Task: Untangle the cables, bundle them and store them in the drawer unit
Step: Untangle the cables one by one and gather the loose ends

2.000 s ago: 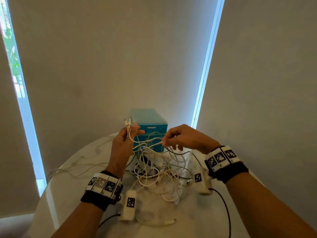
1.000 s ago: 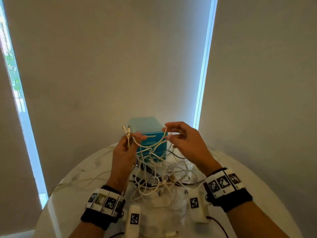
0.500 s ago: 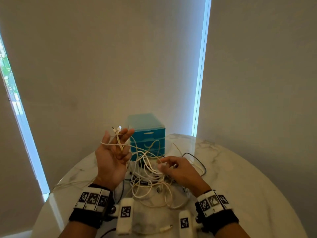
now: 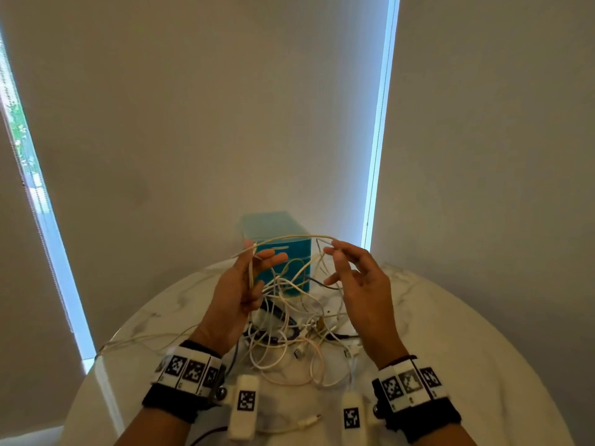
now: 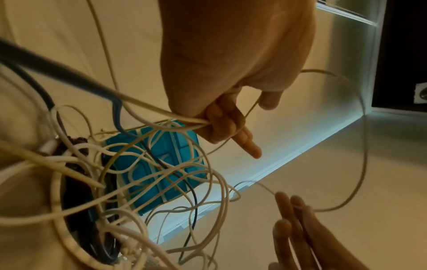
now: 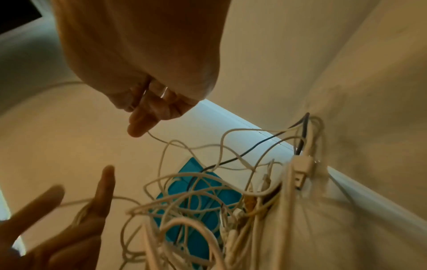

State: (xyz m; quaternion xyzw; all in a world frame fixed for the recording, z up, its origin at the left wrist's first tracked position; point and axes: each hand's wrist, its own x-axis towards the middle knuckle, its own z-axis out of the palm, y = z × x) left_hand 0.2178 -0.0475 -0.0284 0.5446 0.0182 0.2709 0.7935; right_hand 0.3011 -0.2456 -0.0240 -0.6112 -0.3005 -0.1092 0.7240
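Observation:
A tangle of white cables (image 4: 289,336) with one black cable lies on the round marble table (image 4: 450,349), in front of a teal drawer unit (image 4: 280,230) whose drawers are closed. My left hand (image 4: 249,278) is raised over the tangle, and its fingers (image 5: 221,124) curl round a few white strands. A thin white cable (image 4: 289,238) arcs from there to my right hand (image 4: 333,263), which is held at the same height. The right fingertips (image 6: 138,127) pinch that cable, and the rest of it hangs into the tangle (image 6: 196,210).
One white cable (image 4: 138,341) trails off toward the table's left edge. A loose connector end (image 4: 310,423) lies near the front edge between my wrists. Closed blinds and bright window strips stand close behind the drawer unit (image 5: 161,164).
My right hand has risen from the tangle on the table to the height of my left hand, drawing a thin white cable up with it. The left hand stays raised with its strands.

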